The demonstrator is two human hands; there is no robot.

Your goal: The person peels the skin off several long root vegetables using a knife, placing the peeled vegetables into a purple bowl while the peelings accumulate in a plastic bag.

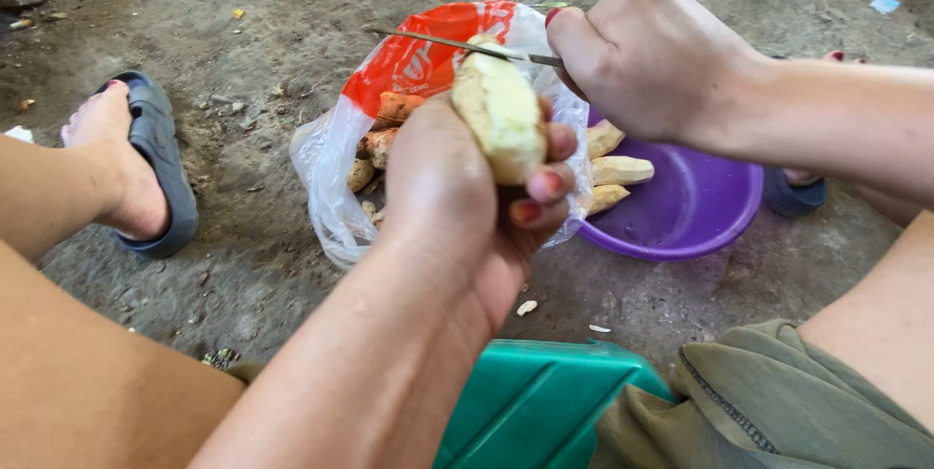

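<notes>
Above bag (336, 187) — pale, peeled root (501, 114)

Pale peeled root (500, 109) stands nearly upright at centre frame, tip toward twelve o'clock, thin knife (457, 45) blade lying flat across its top.

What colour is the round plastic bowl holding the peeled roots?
Purple; the round plastic bowl shows best in the head view, on the ground right of the bag.

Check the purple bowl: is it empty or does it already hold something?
Not empty. The purple bowl holds at least three pale peeled pieces along its left side; the rest of its inside shows bare.
</notes>
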